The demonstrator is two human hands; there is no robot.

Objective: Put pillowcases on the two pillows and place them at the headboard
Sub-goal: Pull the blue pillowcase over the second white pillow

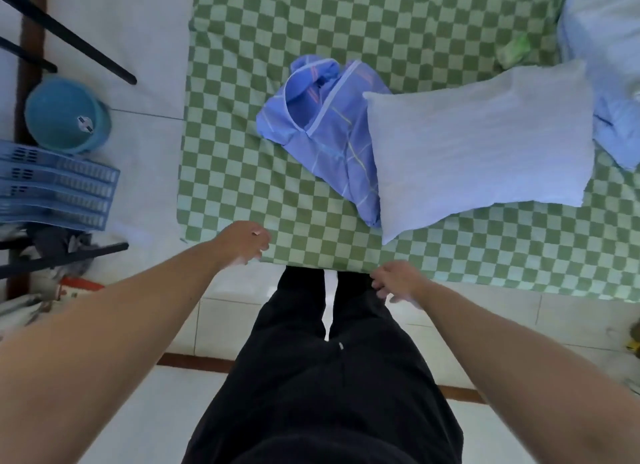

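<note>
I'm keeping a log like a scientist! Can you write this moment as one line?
hands: left open, right open, both empty | pillow: bare, on bed | pillowcase: crumpled beside pillow | step: not started

Bare white pillow (481, 145) lies overlapping a crumpled blue striped pillowcase (325, 127).

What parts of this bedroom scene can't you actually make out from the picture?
Head view only:
- Blue pillowcase: its right part lies hidden under the bare pillow.
- Pale blue bedding: cut off by the right edge; whether it is the second pillow is unclear.
- Headboard: not in view.
- Green item: too blurred to identify.
</note>
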